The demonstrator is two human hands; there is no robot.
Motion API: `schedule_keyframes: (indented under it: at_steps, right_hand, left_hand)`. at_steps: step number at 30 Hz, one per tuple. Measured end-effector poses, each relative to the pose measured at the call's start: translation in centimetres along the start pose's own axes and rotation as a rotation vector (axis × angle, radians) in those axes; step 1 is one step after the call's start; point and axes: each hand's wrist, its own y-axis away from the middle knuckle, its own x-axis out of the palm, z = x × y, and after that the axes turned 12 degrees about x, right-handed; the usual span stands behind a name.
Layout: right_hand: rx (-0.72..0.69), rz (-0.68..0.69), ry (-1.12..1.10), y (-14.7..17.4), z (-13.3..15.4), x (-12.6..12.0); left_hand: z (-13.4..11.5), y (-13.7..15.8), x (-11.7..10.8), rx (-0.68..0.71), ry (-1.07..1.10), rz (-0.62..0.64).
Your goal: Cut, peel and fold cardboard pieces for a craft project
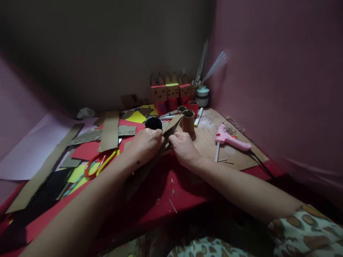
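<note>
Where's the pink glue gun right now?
Head view, right side: the pink glue gun rests on the brown board, to the right of the right hand, near the pink wall.

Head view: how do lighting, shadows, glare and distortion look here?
Head view: dim overall, the grey back wall especially dark, no strong glare; head view: deep shadow on the red tabletop below the left hand and right hand; head view: the right forearm looks stretched towards the edge, probably wide-angle distortion.
</note>
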Motion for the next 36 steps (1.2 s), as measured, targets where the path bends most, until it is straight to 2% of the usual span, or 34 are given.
schedule_keyframes:
  at_steps: [3, 7, 13, 16, 27, 31, 36]
  right_hand:
    - [0.04, -0.008, -0.033, -0.2, -0.3, 0.2]
    - [0.037, -0.03, -0.003, -0.7, -0.1, -0.1]
    - [-0.09, -0.132, 0.17, -0.7, 1.1, -0.7]
    - [-0.104, -0.139, 0.179, -0.1, 1.4, -0.7]
    - [-0.042, -0.102, 0.077, -0.5, -0.1, -0.1]
    - [-0.051, -0.116, 0.076, -0.9, 0.4, -0.3]
    - [-0.136, -0.224, 0.193, -0.7, 1.5, -0.8]
  left_hand:
    - [0.3, -0.1, -0.1, -0.01, 0.005, 0.012]
    - [-0.6, 0.3, 0.1, -0.012, -0.012, 0.013]
    - [-2.3, 0.6, 0.0, -0.043, -0.043, 0.004]
    - [-2.6, 0.2, -0.3, -0.056, -0.044, 0.001]
    - [-0.8, -0.4, -0.2, -0.02, -0.026, 0.015]
    - [-1.5, 0.0, -0.1, -0.039, -0.048, 0.011]
    - [-2.6, -0.1, -0.4, -0.047, -0.055, 0.002]
